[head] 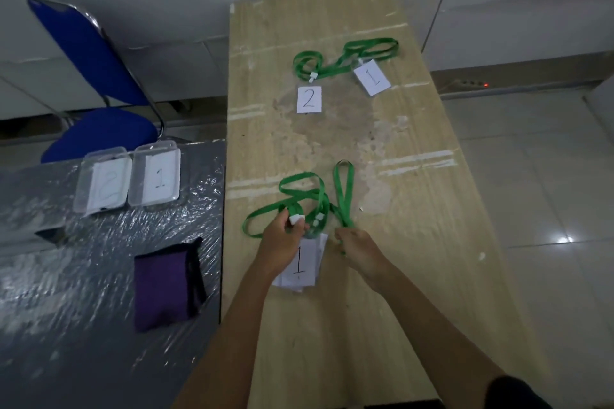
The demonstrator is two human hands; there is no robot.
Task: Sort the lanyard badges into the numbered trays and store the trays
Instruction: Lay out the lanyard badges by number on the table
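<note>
Your left hand (282, 236) pinches a white clip on tangled green lanyards (299, 199); your right hand (354, 244) grips one strap. Both clear plastic numbered trays (129, 176) look empty, and two far paper badges (342, 86) wait, so sorting has barely begun.

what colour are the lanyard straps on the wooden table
Green: every lanyard strap on the wooden table is bright green, seen in the head view.
</note>
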